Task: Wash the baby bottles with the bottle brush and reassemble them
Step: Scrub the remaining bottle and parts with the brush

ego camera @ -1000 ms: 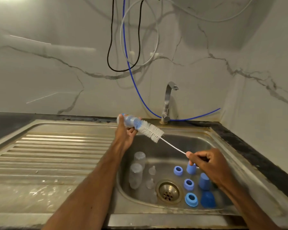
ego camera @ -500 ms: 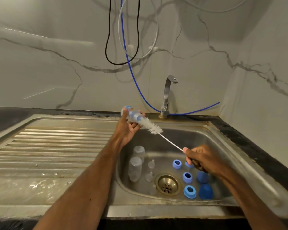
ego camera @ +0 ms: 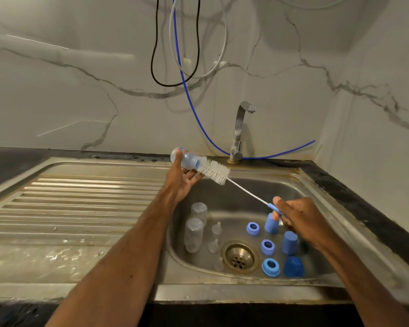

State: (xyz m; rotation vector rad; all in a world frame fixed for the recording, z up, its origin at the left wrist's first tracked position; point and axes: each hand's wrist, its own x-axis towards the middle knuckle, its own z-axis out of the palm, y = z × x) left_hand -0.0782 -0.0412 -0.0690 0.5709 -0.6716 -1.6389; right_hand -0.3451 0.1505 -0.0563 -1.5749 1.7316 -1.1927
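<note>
A stainless steel sink basin point(ego camera: 257, 192) seen from above, with a round brass-coloured drain point(ego camera: 239, 256) in its floor. Up and to the left of the drain, above the basin's back left corner, the left grip point(ego camera: 181, 179), a bare hand, holds a clear baby bottle point(ego camera: 187, 159) on its side, fingers beneath it and thumb against it, the mouth pointing right. The white bristled head of the bottle brush point(ego camera: 214, 171) sits at that mouth, its tip inside the neck and most of the bristles outside. The brush's thin wire stem slants down to the right to a blue handle point(ego camera: 273, 207), which the right grip point(ego camera: 300, 218), the other bare hand, pinches with curled fingers, up and to the right of the drain. The basin holds loose bottle parts. Left of the drain stand two clear bottles point(ego camera: 193, 234), one behind the other. Between them and the drain sit small clear nipples point(ego camera: 216, 228). Right of the drain lie three blue screw rings point(ego camera: 267, 247) in a line from back to front, and just beyond them three blue caps point(ego camera: 290, 242), the nearest one a darker dome. Behind the drain a metal faucet point(ego camera: 240, 128) rises from the basin's back rim. Far left of the drain runs the wet, ribbed draining board point(ego camera: 80, 197).
</note>
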